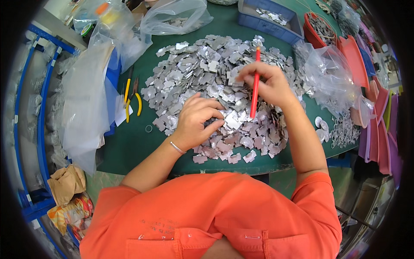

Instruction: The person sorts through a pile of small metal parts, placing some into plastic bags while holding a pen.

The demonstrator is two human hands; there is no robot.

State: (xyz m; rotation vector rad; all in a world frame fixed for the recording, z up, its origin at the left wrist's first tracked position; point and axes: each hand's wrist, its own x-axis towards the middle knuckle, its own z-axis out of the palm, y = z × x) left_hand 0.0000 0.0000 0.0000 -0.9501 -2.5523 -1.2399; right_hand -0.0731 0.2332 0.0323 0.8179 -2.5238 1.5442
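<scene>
- The red stick [255, 84] stands nearly upright over the middle of the bench, its lower tip down among the metal pieces and its upper end pointing toward the far edge.
- The right hand [267, 84] grasps the red stick partway up, fingers curled round it, with the forearm running back toward the near right edge of the bench.
- The left hand [197, 121] lies palm down on the heap just beside the stick's lower tip, fingers bent and pressing on a few pieces; whether it pinches one I cannot tell. A thin bracelet [177, 148] sits on its wrist.
- The heap of small flat silvery metal pieces [202, 64] covers the centre of the green bench [129, 142], spreading from near the far edge almost to the near edge.
- Left of the heap lie pliers with yellow handles [137, 97], and near them a small ring [148, 128] rests on the bare green surface.
- Along the left edge hang clear plastic bags [86, 103]; another clear bag [174, 17] with a few pieces inside sits at the far left corner.
- At the far edge stands a blue tray [269, 23] holding some pieces, and next to it, toward the far right corner, a red tray [319, 28] of darker parts.
- On the right side a clear bag [330, 73] lies open, with round silvery discs [343, 129] spread near the right edge.
- Stacked pink and red trays [381, 125] stand beyond the right edge.
</scene>
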